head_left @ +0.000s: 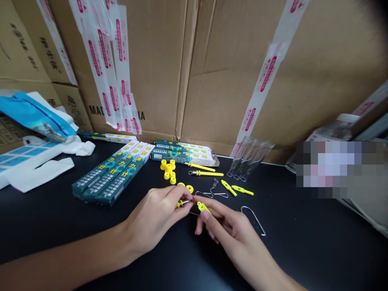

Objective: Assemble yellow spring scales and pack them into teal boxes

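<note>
My left hand (pixel 154 216) pinches a yellow piece with a metal spring or rod (pixel 183 203) at its end. Close beside it, my right hand (pixel 227 226) holds a flat yellow tab (pixel 203 207) with holes, between thumb and fingers. A thin wire shows between the hands. Beyond them lie yellow caps (pixel 168 166), yellow rods with metal ends (pixel 209 173), two yellow tabs (pixel 242 190) and bent wire hooks (pixel 218 195). A larger metal hook (pixel 254 220) rests right of my right hand.
Green and white boxes (pixel 113 173) lie at left and more boxes (pixel 182 152) at back centre. Clear tubes (pixel 248 161) lean against the cardboard (pixel 218 81). A plastic bottle (pixel 336 129) stands at right; blue and white packaging (pixel 33 117) is at far left.
</note>
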Action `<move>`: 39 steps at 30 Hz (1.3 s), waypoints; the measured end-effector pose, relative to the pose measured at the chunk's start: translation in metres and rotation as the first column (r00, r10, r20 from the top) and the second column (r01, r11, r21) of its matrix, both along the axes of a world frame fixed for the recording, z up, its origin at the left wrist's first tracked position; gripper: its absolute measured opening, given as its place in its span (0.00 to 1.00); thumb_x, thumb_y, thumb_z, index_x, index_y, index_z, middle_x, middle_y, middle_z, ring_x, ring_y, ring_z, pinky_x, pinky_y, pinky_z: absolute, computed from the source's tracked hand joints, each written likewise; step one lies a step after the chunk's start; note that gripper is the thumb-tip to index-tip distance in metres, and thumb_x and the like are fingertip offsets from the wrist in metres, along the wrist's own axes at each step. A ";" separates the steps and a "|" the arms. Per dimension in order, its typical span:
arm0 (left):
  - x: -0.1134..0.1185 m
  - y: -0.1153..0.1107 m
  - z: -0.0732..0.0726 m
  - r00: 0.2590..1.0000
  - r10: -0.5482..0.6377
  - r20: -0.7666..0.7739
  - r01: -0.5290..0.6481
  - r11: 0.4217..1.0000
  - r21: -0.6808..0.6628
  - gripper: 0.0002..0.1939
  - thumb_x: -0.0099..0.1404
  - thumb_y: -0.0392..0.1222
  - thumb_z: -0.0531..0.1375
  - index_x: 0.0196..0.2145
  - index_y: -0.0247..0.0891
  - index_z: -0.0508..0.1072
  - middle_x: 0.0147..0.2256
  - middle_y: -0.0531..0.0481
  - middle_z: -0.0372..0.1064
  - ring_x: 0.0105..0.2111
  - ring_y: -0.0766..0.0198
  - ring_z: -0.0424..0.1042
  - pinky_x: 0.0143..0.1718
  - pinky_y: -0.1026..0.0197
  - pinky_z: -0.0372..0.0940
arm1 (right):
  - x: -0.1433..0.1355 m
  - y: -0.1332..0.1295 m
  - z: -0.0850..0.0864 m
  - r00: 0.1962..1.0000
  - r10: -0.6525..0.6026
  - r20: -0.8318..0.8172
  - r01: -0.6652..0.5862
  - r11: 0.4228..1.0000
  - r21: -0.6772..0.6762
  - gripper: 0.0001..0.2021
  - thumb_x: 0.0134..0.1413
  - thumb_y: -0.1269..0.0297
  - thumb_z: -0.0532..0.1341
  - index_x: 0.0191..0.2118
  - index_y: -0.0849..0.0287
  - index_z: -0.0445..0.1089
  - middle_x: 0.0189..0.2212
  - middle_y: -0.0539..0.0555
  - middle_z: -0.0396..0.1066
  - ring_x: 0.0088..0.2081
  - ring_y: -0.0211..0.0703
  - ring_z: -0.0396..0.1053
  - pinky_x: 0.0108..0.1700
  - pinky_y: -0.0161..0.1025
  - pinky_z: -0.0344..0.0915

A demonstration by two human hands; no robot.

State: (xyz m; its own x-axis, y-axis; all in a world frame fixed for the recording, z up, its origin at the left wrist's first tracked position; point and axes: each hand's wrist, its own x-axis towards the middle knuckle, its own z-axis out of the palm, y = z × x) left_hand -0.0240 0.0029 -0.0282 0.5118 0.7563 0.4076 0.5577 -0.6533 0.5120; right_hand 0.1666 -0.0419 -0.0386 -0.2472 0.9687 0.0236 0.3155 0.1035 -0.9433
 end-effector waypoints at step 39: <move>0.009 -0.001 -0.004 0.998 0.060 0.022 -0.062 0.991 0.121 0.07 0.59 0.29 0.64 0.33 0.37 0.72 0.31 0.54 0.76 0.27 0.66 0.76 0.28 0.67 0.69 | -0.007 0.001 -0.003 0.960 -0.160 0.231 0.096 0.959 0.268 0.08 0.65 0.60 0.54 0.34 0.54 0.64 0.24 0.47 0.72 0.23 0.37 0.66 0.27 0.32 0.60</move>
